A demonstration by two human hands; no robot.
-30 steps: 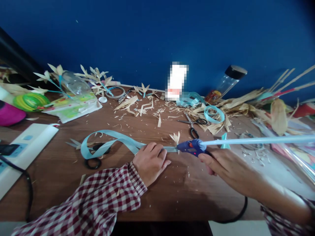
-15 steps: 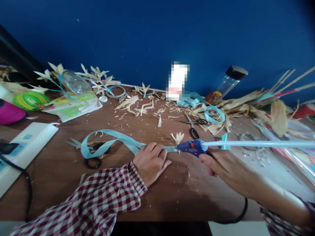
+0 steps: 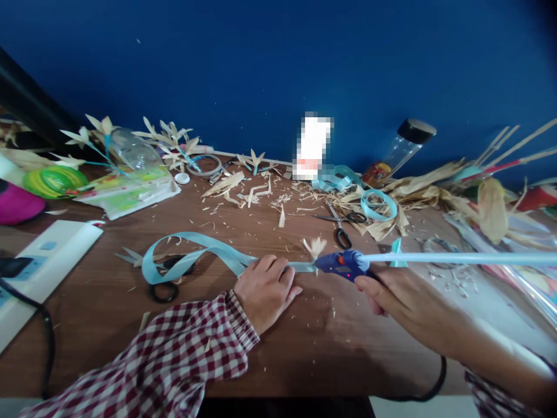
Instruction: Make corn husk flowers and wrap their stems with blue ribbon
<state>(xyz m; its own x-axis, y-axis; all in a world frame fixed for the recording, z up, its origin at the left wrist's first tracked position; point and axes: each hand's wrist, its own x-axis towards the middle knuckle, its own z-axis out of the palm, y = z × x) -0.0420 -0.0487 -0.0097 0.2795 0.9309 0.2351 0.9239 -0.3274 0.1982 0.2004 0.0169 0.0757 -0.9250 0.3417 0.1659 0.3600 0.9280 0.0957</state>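
My right hand (image 3: 391, 296) is wrapped round the handle of a blue hot glue gun (image 3: 342, 264), whose red light is lit. A long pale glue stick (image 3: 452, 259) juts from its back to the right. The nozzle meets the right end of a light-blue ribbon (image 3: 191, 238), beside a small husk flower (image 3: 315, 247). With fingers together, my left hand (image 3: 266, 287) holds that ribbon down on the table, a short way left of the nozzle. From there the ribbon loops leftward over a pair of black-handled scissors (image 3: 164, 290).
Open scissors (image 3: 342, 223) lie beyond the glue gun, near a ribbon roll (image 3: 378, 205). Husk scraps (image 3: 261, 188) litter the table. At left is a white power strip (image 3: 65, 249); a clear jar (image 3: 411, 139) stands back right. The gun's cord (image 3: 441, 377) trails over the front edge.
The view has shifted very slightly. My right hand and the glue gun have edged a little right, the nozzle still at the ribbon's end. My left hand stays put.
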